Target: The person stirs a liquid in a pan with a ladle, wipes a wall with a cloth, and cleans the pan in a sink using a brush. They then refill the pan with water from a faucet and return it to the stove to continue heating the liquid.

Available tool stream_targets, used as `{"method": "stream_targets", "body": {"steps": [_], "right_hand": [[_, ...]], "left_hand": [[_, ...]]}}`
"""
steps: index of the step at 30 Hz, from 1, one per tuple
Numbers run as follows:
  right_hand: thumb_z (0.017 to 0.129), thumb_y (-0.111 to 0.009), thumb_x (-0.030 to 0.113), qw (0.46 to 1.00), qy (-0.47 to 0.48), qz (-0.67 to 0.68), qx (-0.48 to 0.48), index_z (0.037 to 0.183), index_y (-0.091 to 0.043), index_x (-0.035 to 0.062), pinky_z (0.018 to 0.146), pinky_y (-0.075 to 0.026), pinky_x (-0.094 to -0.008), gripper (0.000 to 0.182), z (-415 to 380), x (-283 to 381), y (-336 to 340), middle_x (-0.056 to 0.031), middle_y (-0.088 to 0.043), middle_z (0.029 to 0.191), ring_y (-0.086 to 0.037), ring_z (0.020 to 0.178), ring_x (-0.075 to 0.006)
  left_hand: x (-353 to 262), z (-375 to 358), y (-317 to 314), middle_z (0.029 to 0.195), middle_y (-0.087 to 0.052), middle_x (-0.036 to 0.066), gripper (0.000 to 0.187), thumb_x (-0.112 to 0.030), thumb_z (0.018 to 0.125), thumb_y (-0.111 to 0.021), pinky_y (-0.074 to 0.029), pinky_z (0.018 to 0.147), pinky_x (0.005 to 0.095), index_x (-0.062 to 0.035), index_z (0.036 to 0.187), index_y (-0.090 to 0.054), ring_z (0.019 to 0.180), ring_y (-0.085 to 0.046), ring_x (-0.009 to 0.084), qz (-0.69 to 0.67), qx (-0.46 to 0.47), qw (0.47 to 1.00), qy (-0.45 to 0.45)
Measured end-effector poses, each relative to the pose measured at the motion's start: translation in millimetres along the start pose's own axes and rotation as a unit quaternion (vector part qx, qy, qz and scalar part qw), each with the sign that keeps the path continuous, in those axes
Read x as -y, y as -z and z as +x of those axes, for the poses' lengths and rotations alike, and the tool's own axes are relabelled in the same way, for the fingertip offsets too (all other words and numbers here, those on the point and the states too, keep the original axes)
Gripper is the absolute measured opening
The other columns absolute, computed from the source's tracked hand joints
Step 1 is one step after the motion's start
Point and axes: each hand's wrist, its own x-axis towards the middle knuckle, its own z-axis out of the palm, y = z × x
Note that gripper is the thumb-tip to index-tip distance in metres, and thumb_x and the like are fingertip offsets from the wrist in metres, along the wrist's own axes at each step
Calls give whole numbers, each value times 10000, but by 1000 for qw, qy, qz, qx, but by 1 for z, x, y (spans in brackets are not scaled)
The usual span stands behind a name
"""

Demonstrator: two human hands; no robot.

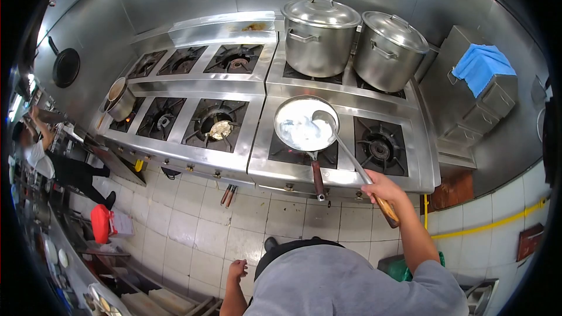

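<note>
My right hand is closed around the wooden-ended handle of a long metal ladle. The ladle's bowl rests in a pan of white, milky contents on a front burner. The pan's dark reddish-brown handle points toward me, to the left of my right hand, and no hand touches it. My left hand hangs low at my side over the tiled floor. Its fingers are loosely curled, and whether they hold anything is too small to tell.
Two large lidded pots stand on the back burners. A small pot is at the far left of the stove. A blue cloth lies over a metal unit at right. Another person stands at far left, near a red bag.
</note>
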Motion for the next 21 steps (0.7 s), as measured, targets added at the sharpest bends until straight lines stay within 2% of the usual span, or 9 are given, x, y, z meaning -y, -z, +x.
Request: {"method": "stream_targets", "body": {"steps": [2, 6, 8, 12, 14, 16, 18, 19, 21], "right_hand": [[849, -578, 8, 996, 38, -73, -23, 1373, -424, 77, 414, -417, -242, 550, -12, 7, 0, -1, -471, 665, -472, 475, -89], [837, -587, 9, 991, 84, -90, -44, 1388, -406, 63, 424, -425, -244, 583, 2, -1, 2, -10, -492, 676, -478, 473, -93], [811, -604, 48, 974, 101, -162, -123, 1368, -416, 23, 454, -469, -287, 588, 25, -2, 2, -71, -560, 728, -551, 507, -137], [802, -604, 31, 945, 171, -228, -161, 1341, -443, 42, 440, -451, -287, 563, 89, -22, 18, -62, -568, 724, -533, 477, -121], [794, -610, 47, 960, 141, -201, -134, 1317, -462, 46, 447, -464, -306, 543, 100, -8, 12, -80, -584, 733, -550, 482, -136], [825, -609, 64, 957, 155, -215, -120, 1286, -468, 44, 443, -466, -305, 482, 115, -11, 14, -64, -572, 726, -539, 470, -141], [851, -608, 115, 996, 56, -59, -38, 1222, -498, 55, 469, -488, -311, 392, 123, -9, 12, -66, -568, 778, -557, 502, -160], [851, -608, 115, 996, 58, -63, -31, 1222, -498, 55, 469, -488, -311, 392, 122, -6, 8, -66, -568, 778, -557, 502, -160], [886, -589, 138, 999, -41, 14, 24, 1143, -505, 102, 464, -464, -302, 273, 116, -1, 3, -24, -522, 738, -523, 514, -125]], "left_hand": [[-6, 1, 0, 787, -629, 110, 314, -323, 901, -608, -427, 400, 296, -19, 984, -614, 486, -568, 195, 1, -3, 1000, -8], [-16, -4, -1, 790, -627, 104, 312, -328, 904, -607, -429, 403, 296, -23, 971, -611, 486, -565, 192, 16, -5, 1000, -8], [-11, 0, 0, 793, -627, 102, 313, -331, 906, -604, -431, 408, 295, -24, 967, -606, 489, -565, 192, 20, 5, 1000, 1], [-11, -6, 2, 798, -624, 98, 314, -337, 910, -599, -435, 418, 291, -26, 959, -592, 494, -563, 190, 12, 15, 1000, 9], [-9, -9, 3, 800, -626, 99, 316, -337, 909, -601, -436, 420, 290, -26, 967, -593, 497, -566, 190, 14, 4, 1000, 6], [-6, -11, 5, 802, -627, 99, 318, -338, 908, -603, -436, 421, 289, -27, 974, -593, 500, -569, 189, 13, -10, 1000, 2], [-1, -14, 7, 805, -630, 101, 324, -343, 907, -603, -437, 423, 290, -29, 984, -597, 507, -577, 190, -9, -15, 1000, 8], [2, -16, 8, 805, -630, 101, 324, -343, 907, -603, -437, 423, 290, -29, 984, -597, 507, -577, 190, -16, -20, 1000, 10], [12, -19, 7, 821, -634, 109, 342, -358, 906, -600, -442, 433, 295, -30, 1002, -601, 531, -591, 199, -12, -25, 999, 15]]}}
